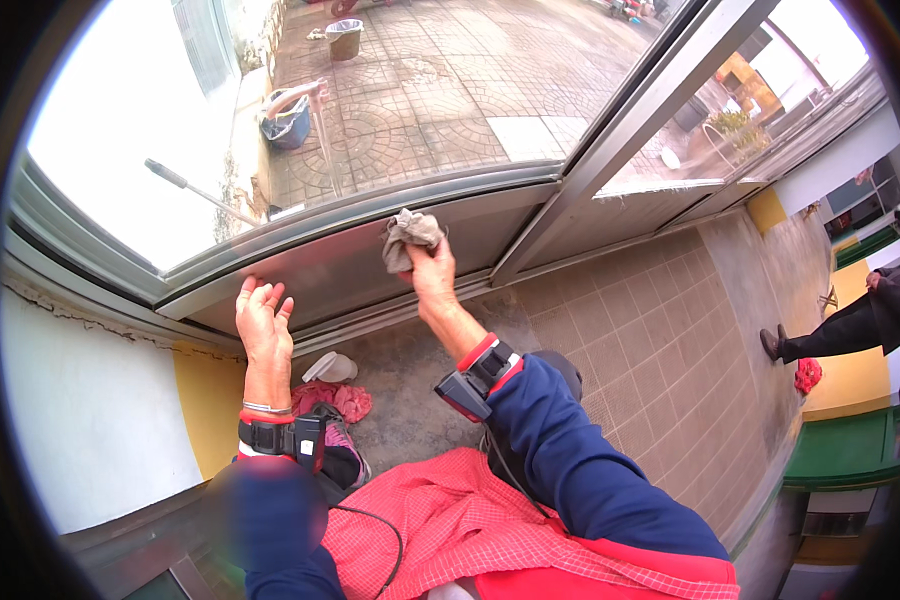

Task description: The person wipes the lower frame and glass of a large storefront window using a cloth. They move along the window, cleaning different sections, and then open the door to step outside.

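My right hand grips a crumpled grey cloth at the upper edge of the metal lower panel of a glazed door. Left of it, my left hand is raised by the same panel with its fingers apart and nothing in them. Its fingertips are close to the metal; I cannot tell whether they touch. Above the panel runs the metal frame rail, with the glass pane over it. A wired device is strapped to each of my wrists.
On the floor below my left hand lie a white plastic object and a pink cloth, close to my shoe. At the right a person sits, legs stretched out. Beyond the glass stand a lined bin and a bucket.
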{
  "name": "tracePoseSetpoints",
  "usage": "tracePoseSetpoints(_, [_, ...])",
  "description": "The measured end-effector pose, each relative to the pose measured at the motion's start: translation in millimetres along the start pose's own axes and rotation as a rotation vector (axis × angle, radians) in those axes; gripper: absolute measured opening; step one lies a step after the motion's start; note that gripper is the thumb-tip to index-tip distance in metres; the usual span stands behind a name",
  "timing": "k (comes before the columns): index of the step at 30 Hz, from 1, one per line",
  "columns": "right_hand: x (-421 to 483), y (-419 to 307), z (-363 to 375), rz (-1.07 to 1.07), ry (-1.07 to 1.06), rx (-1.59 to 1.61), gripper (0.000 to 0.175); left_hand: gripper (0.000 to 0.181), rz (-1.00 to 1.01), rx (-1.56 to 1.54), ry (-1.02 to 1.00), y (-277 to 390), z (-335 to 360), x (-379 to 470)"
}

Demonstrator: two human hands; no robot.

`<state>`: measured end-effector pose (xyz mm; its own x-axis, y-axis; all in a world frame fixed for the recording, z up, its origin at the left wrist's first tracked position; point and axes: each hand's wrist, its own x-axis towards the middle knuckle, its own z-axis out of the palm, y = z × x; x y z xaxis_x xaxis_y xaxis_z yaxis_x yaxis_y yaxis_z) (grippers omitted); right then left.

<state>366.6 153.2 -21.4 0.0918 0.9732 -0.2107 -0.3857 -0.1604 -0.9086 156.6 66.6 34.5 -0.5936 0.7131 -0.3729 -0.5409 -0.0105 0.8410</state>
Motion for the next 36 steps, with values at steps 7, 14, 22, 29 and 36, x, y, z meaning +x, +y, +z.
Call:
tracePoseSetpoints(7, [54.1, -92.3, -83.9, -0.279, 0.284, 0.182, 0.027, 0.051, -0.018, -0.035, -0.019, 2.1, -2.0, 1.2])
tracePoseSetpoints(14, [101.3, -78.3, -132.2, 0.106, 0.38, 0.322, 0.033, 0.049, -0.024, -0.032, -0.01, 2.0, -1.0, 1.2])
tracePoseSetpoints(22, [88.7, -45.3, -126.9, 0.454, 0.414, 0.312, 0.026, 0.048, -0.032, -0.07, -0.005, 1.8, -1.0, 4.3])
tracePoseSetpoints(29, [75.1, -104.9, -123.6, -0.226, 0.39, 0.091, 0.041, 0.049, -0.038, -0.057, -0.024, 2.8, -2.3, 2.7])
tracePoseSetpoints(36, [105.4, -59.2, -149.3, 0.383, 0.3, 0.428, 0.026, 0.05, -0.049, -0.047, -0.016, 2.0, -0.3, 4.4])
